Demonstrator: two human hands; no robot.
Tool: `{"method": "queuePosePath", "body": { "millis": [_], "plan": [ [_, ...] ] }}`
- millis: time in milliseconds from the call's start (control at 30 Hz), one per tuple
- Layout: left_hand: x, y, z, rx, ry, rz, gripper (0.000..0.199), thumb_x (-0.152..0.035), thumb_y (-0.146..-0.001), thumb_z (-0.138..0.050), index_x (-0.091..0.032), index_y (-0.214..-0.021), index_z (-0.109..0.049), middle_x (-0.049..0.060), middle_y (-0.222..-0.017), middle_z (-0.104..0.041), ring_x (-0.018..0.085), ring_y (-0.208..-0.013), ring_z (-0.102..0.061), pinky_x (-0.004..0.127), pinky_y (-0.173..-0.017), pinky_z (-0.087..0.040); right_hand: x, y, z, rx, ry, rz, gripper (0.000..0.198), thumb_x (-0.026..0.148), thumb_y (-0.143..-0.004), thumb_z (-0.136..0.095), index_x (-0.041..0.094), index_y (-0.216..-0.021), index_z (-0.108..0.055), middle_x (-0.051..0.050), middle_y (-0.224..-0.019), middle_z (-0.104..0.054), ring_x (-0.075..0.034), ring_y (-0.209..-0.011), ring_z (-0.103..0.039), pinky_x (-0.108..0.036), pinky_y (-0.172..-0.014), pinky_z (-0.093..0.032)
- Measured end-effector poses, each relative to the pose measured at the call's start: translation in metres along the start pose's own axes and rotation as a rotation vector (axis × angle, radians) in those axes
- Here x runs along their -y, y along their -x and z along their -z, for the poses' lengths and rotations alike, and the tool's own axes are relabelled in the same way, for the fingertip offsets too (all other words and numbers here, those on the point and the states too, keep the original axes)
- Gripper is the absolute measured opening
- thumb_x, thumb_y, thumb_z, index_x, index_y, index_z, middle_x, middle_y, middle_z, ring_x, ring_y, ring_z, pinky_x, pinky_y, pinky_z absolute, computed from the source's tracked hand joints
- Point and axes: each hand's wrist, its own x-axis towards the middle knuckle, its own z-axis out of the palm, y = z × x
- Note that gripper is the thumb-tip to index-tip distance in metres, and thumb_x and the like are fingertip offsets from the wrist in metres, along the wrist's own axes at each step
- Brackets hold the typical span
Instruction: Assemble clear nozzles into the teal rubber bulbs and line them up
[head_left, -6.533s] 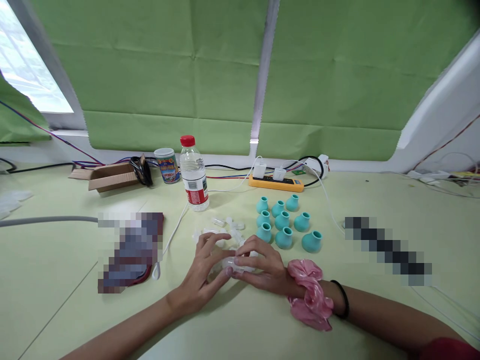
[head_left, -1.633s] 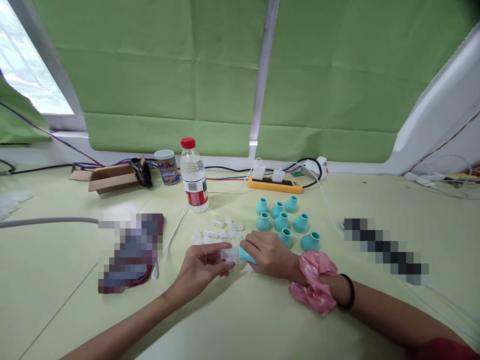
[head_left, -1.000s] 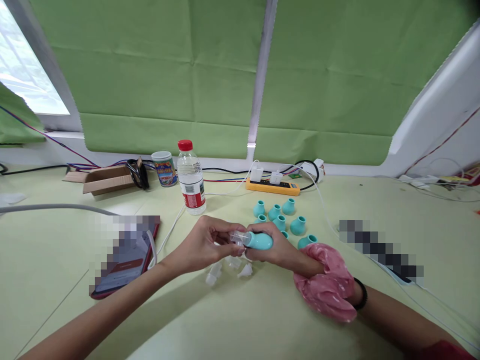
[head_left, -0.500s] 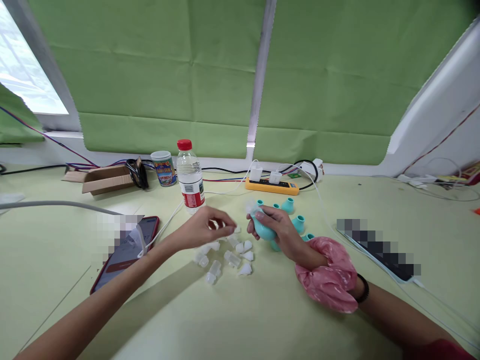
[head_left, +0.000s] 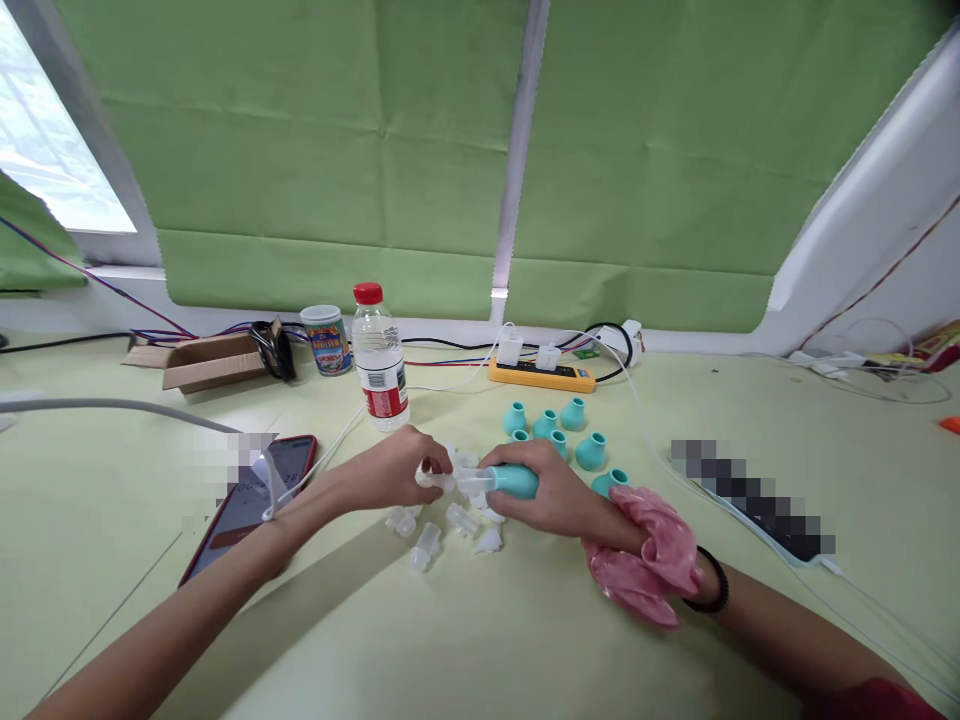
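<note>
In my right hand (head_left: 551,490) is a teal nasal aspirator bulb (head_left: 516,481), lying on its side with its mouth to the left. A clear plastic tube (head_left: 474,480) sticks out of that mouth. My left hand (head_left: 401,468) is closed in a pinch on a small translucent nozzle tip (head_left: 444,482), held against the tube's free end. Below the hands lie several clear tube pieces (head_left: 426,546) and white tips (head_left: 489,540), some of them partly covered. Several teal bulbs (head_left: 592,452) stand upright, openings up, beyond my right hand.
A water bottle (head_left: 380,365) and a can (head_left: 326,340) stand behind my left hand. An orange power strip (head_left: 541,374) with cables lies at the back. Phones lie on the left (head_left: 255,510) and right (head_left: 757,500). An open cardboard box (head_left: 217,362) sits at back left.
My right hand has turned and lowered the bulb, so its tube points left. My left hand, now pinching a tip, has come down slightly and meets the tube.
</note>
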Motion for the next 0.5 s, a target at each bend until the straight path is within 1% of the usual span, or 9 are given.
{"method": "queuePosePath", "body": {
  "millis": [100,167,233,333,500],
  "plan": [
    [-0.004,0.005,0.017,-0.026,0.300,0.008,0.016,-0.020,-0.065,-0.057,-0.015,-0.080,-0.063,0.002,-0.075,-0.064,0.012,-0.064,-0.054,0.023,-0.060,-0.044,0.000,0.001,0.001,-0.046,0.207,0.098,0.012,0.017,-0.063,-0.053,0.016,-0.075,-0.057,-0.001,-0.068,-0.061,-0.013,-0.061,-0.054,-0.023,-0.059,-0.040],
    [-0.006,0.008,0.022,-0.044,0.451,0.025,0.017,-0.022,-0.065,-0.060,-0.013,-0.080,-0.063,0.003,-0.077,-0.064,0.012,-0.066,-0.055,0.023,-0.063,-0.046,0.001,0.001,0.001,-0.079,0.269,0.125,0.012,0.017,-0.063,-0.052,0.016,-0.074,-0.056,-0.001,-0.067,-0.061,-0.013,-0.060,-0.055,-0.023,-0.058,-0.041],
    [-0.007,0.009,0.022,-0.039,0.560,0.031,0.019,-0.023,-0.065,-0.061,-0.012,-0.080,-0.064,0.004,-0.077,-0.065,0.013,-0.067,-0.055,0.024,-0.064,-0.046,0.001,0.002,0.002,-0.094,0.301,0.140,0.013,0.018,-0.063,-0.051,0.017,-0.075,-0.055,-0.001,-0.067,-0.061,-0.013,-0.060,-0.056,-0.023,-0.057,-0.041],
    [-0.007,0.007,0.018,-0.014,0.631,0.026,0.020,-0.025,-0.065,-0.062,-0.012,-0.081,-0.065,0.005,-0.076,-0.065,0.012,-0.065,-0.055,0.023,-0.062,-0.047,0.002,0.003,0.001,-0.099,0.326,0.160,0.013,0.019,-0.063,-0.051,0.017,-0.075,-0.055,-0.001,-0.066,-0.061,-0.013,-0.058,-0.055,-0.023,-0.055,-0.040],
    [-0.005,0.005,0.014,-0.025,0.650,0.036,0.022,-0.026,-0.067,-0.062,-0.014,-0.085,-0.066,0.004,-0.079,-0.066,0.013,-0.066,-0.056,0.023,-0.063,-0.047,0.004,0.004,-0.001,-0.102,0.351,0.173,0.011,0.019,-0.064,-0.051,0.016,-0.073,-0.055,-0.001,-0.060,-0.058,-0.012,-0.053,-0.052,-0.022,-0.051,-0.037]
  ]
}}
